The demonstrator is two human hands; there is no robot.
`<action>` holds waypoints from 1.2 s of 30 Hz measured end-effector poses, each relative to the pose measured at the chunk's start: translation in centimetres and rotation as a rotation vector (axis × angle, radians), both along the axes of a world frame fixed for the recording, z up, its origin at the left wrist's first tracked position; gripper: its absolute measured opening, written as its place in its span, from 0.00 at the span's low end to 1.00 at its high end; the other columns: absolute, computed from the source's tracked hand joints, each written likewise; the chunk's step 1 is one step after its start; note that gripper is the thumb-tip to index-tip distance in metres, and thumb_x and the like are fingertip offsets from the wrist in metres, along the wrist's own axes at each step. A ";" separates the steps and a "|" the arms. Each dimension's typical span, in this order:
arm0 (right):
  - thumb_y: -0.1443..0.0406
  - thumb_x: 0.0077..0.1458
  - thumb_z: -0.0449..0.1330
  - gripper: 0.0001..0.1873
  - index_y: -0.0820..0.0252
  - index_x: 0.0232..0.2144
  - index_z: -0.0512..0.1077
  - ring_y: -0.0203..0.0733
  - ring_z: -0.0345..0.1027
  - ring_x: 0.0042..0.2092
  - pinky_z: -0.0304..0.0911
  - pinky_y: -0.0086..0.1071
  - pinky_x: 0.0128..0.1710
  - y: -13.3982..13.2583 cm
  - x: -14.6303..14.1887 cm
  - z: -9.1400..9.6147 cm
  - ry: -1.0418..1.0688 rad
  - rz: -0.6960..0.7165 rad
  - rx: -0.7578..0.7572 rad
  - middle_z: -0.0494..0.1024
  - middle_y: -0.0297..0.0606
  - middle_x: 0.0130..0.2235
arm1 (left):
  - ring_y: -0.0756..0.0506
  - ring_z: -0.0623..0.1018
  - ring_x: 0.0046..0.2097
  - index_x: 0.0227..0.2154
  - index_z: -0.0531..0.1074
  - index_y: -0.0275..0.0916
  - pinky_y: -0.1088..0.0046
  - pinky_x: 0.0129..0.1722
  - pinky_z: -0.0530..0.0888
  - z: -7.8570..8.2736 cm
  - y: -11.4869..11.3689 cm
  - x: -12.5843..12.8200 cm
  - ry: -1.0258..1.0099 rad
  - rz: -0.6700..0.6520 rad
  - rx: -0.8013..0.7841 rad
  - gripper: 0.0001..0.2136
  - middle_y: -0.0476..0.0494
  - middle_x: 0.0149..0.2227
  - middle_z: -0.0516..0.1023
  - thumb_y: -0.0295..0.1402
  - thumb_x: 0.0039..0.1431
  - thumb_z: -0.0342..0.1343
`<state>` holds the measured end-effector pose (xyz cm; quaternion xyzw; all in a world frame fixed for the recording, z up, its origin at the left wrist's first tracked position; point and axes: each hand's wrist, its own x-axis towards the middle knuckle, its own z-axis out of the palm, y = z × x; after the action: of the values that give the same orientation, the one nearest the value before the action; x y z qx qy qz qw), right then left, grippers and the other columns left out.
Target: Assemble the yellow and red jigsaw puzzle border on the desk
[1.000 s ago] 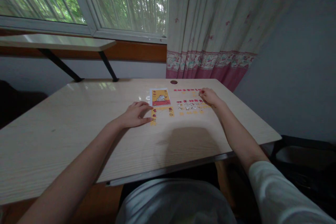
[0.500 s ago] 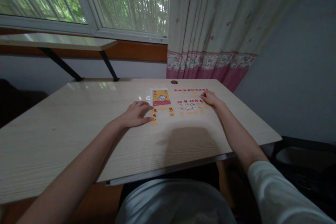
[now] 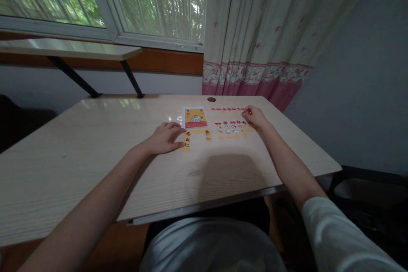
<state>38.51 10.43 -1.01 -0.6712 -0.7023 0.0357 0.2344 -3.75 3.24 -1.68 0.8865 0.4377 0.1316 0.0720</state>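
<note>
My left hand [image 3: 167, 138] rests on the table with thumb and fingers apart and nothing between them. Its fingertips touch the left side of a partly joined jigsaw puzzle [image 3: 187, 139], a yellow frame-like strip with small red drawings. Just above that lies a picture card [image 3: 196, 120] showing a white animal on yellow and red. Over the loose pieces at right, my right hand [image 3: 254, 116] has thumb and fingers pinched together; whatever they hold is too small to make out. Red puzzle pieces [image 3: 225, 109] form a row beside it, with white puzzle pieces [image 3: 232, 129] and yellow puzzle pieces [image 3: 234, 137] nearer me.
The wooden table [image 3: 153, 187] ends close to my body. A raised shelf [image 3: 70, 49] on black brackets stands at the back left. Behind are a window and a curtain [image 3: 255, 51]. A round cable hole [image 3: 211, 100] sits near the rear edge; a dark chair [image 3: 369, 195] is at right.
My right hand has shifted slightly away from me and to the left, toward the row of red pieces. The left hand and the joined puzzle look the same.
</note>
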 end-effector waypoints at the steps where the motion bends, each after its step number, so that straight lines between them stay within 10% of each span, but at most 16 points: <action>1: 0.67 0.54 0.57 0.08 0.63 0.37 0.74 0.40 0.69 0.37 0.60 0.30 0.37 -0.2 -0.4 0.4 0.024 0.012 0.033 0.79 0.42 0.37 | 0.30 0.67 0.56 0.52 0.71 0.40 0.47 0.56 0.62 0.0 0.0 0.0 0.005 0.002 0.001 0.30 0.33 0.55 0.69 0.56 0.54 0.53; 6: 0.68 0.50 0.61 0.07 0.64 0.34 0.75 0.36 0.68 0.32 0.61 0.28 0.34 -1.8 -4.4 2.1 0.215 0.197 -0.030 0.78 0.39 0.32 | 0.31 0.67 0.56 0.53 0.71 0.40 0.48 0.54 0.64 0.2 -0.1 0.1 0.032 0.010 -0.001 0.29 0.33 0.55 0.69 0.54 0.55 0.54; 15: 0.64 0.44 0.67 0.09 0.64 0.30 0.75 0.32 0.67 0.27 0.59 0.24 0.26 -6.3 -11.7 1.6 0.384 0.704 -0.571 0.77 0.34 0.26 | 0.31 0.68 0.56 0.53 0.71 0.41 0.49 0.55 0.63 0.3 -0.3 0.2 0.046 0.027 -0.004 0.28 0.34 0.55 0.69 0.54 0.54 0.53; 31: 0.65 0.48 0.65 0.06 0.63 0.29 0.78 0.31 0.63 0.28 0.54 0.25 0.28 -8.0 -13.4 1.8 0.155 0.770 -0.450 0.76 0.32 0.26 | 0.30 0.67 0.55 0.52 0.72 0.41 0.48 0.54 0.63 -0.1 -0.1 0.0 0.019 0.024 0.010 0.30 0.34 0.55 0.69 0.57 0.54 0.52; 36: 0.65 0.52 0.61 0.08 0.64 0.32 0.78 0.32 0.64 0.28 0.55 0.25 0.29 -6.0 -11.4 2.3 0.154 0.599 -0.321 0.76 0.35 0.27 | 0.30 0.67 0.55 0.52 0.71 0.41 0.47 0.54 0.63 0.0 -0.1 0.0 0.024 0.022 -0.001 0.30 0.34 0.56 0.69 0.57 0.54 0.52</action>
<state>27.13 4.46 1.33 -0.4591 -0.8337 0.2635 0.1572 -3.72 3.11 -1.70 0.8832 0.4482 0.1214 0.0657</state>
